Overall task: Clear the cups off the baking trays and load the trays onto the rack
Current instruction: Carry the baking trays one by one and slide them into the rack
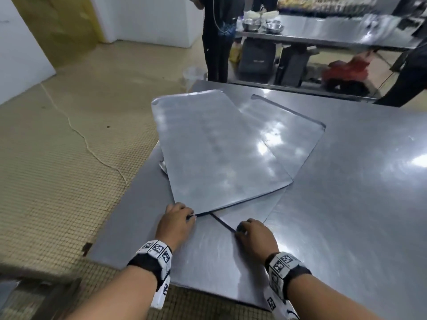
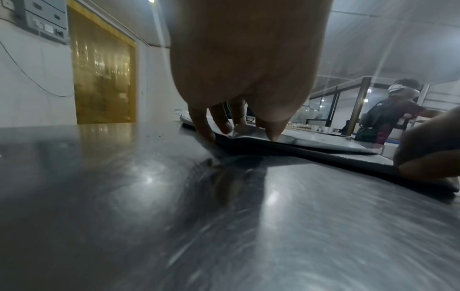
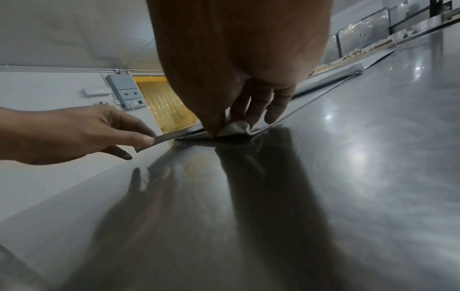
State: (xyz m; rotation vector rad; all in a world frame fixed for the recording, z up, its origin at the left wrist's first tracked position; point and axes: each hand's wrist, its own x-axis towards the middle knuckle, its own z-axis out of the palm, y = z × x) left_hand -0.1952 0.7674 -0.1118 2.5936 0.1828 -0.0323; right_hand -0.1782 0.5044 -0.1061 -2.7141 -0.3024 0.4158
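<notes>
Two bare baking trays are lying askew on the steel bench (image 1: 346,204): the top tray (image 1: 215,153) is sitting crosswise over the lower tray (image 1: 288,135), w/ a third edge maybe peeking out at the top tray's left side, can't tell for sure. No cups are showing on either tray, so clearing is looking done and this is prob. the pick-up for the rack; no rack is in view. The left hand (image 1: 176,221) is pinching the top tray's near corner, thumb above and fingers (image 2: 206,128) curling under the rim, seemingly to peel it up off the one below. The right hand (image 1: 254,236) is gripping the lower tray's near corner just right of that, thumb and fingers (image 3: 259,110) closing on the edge, something whitish bunched under them, can't tell what. Each hand is working a separate corner since flat trays are giving no purchase except at the rim. Past the top tray's far end, people are standing by another steel bench (image 1: 323,38) w/ metal bowls (image 1: 273,27).
</notes>
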